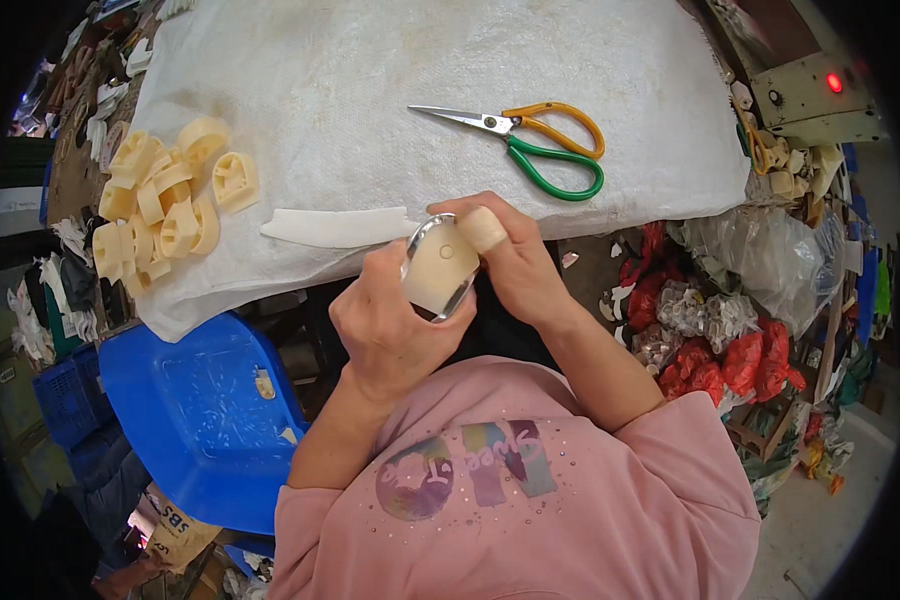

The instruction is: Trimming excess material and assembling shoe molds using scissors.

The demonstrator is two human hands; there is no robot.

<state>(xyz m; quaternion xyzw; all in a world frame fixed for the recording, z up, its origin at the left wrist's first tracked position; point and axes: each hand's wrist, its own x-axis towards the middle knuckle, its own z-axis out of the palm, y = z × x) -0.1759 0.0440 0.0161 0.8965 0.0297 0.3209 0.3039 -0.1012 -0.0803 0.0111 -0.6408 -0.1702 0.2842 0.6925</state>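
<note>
Close to my body, just off the table's front edge, both hands grip a cream-coloured moulded block [440, 275] with a shiny silver band along its edge. My left hand [380, 325] has its fingers curled round the left and lower side. My right hand [520, 260] closes on it from the right, its thumb wearing a pale wrapping. Behind the left hand, a curved white strip [335, 227] lies on the white woven sheet [320, 90]. Farther back rest scissors [500, 123] with one orange and one green handle, their blades parted slightly and pointing left.
Several similar cream moulded pieces [175, 195] are heaped at the sheet's left. A blue plastic chair or tub [200, 430] stands at lower left, with scraps in it. Red bags [740, 360] and clear plastic lie at right, below a metal box [815, 100] with a lit red lamp.
</note>
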